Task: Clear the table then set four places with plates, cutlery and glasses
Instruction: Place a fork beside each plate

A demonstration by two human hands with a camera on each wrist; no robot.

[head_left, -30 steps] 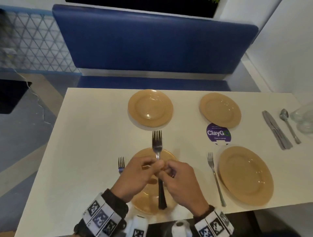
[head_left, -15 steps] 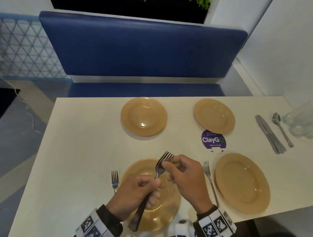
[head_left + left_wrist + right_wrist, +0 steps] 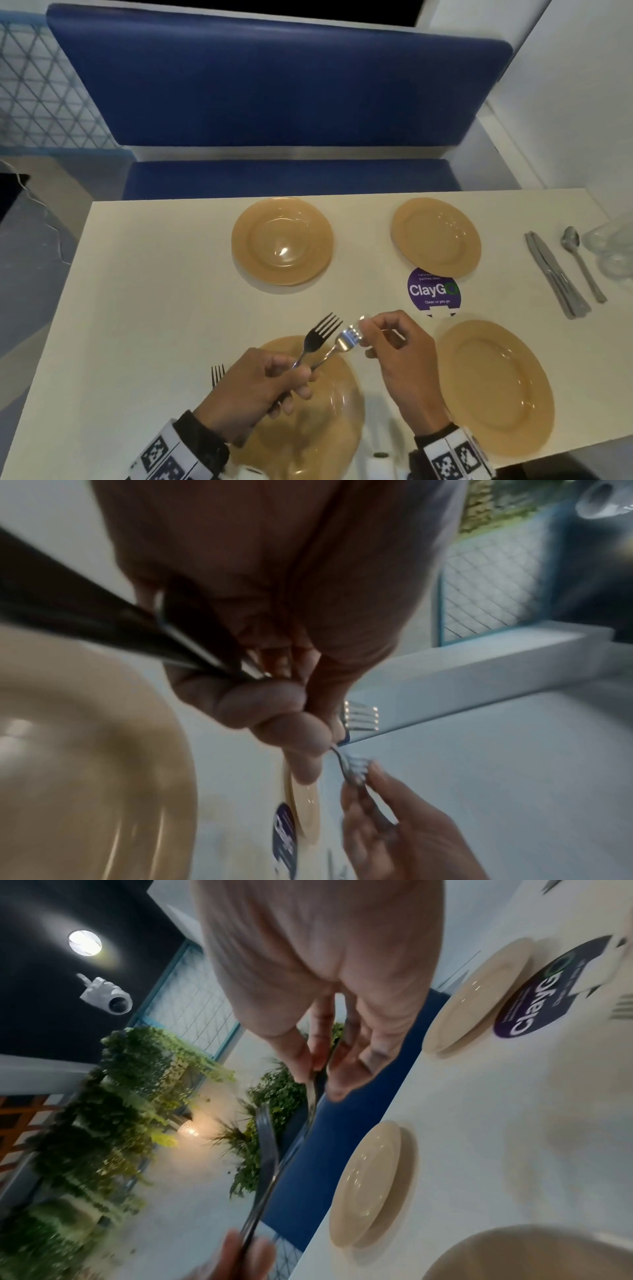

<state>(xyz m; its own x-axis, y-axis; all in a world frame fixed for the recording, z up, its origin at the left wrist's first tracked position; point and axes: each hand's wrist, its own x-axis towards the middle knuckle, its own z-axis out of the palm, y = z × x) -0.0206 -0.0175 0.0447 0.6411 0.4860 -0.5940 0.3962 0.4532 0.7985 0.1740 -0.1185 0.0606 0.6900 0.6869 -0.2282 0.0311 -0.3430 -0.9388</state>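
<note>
Forks: two are held above the near left plate (image 3: 329, 404), the left hand (image 3: 253, 390) gripping both handles, the right hand (image 3: 397, 356) pinching one fork's (image 3: 347, 339) tines. Only the left wrist view shows the handles (image 3: 113, 626) jutting behind the fist.

At the top centre of the frame the right hand (image 3: 318, 969) reaches downward, its fingertips (image 3: 303, 1066) pinching the head of a fork (image 3: 310, 1096). A second fork (image 3: 265, 1153) slants below it toward the left hand (image 3: 240, 1259) at the bottom edge. On the right lies the pale table (image 3: 514, 1123) with tan plates (image 3: 371, 1183) and a purple sticker (image 3: 544, 993). Green plants (image 3: 120, 1123) fill the left, blurred.
</note>
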